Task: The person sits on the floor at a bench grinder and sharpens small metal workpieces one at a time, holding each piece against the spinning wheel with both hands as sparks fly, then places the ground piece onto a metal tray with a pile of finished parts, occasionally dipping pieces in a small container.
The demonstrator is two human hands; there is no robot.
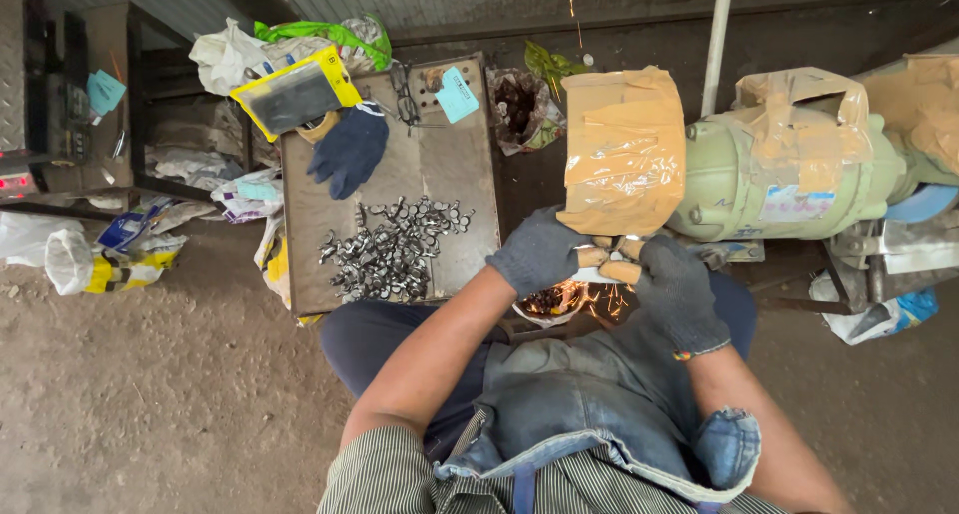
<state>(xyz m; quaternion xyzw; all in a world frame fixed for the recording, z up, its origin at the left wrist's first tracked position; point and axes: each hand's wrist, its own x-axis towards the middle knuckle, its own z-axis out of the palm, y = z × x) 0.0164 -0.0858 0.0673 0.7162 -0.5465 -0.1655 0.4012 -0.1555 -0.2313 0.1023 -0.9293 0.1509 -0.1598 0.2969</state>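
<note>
Both hands in dark knit gloves, fingertips bare. Left hand (pixel 539 252) & right hand (pixel 677 289) curled tight together on a small workpiece (pixel 611 264), pressed up under the tape-covered guard (pixel 624 149) of a green bench grinder (pixel 789 164). Workpiece mostly hidden by fingers; can't tell its shape. Sparks (pixel 589 299) fall just below the hands, above the lap. To the left, a metal tray (pixel 450 164) w/ a pile of small metal parts (pixel 395 249); a spare blue glove (pixel 350 149) lies at its far end.
</note>
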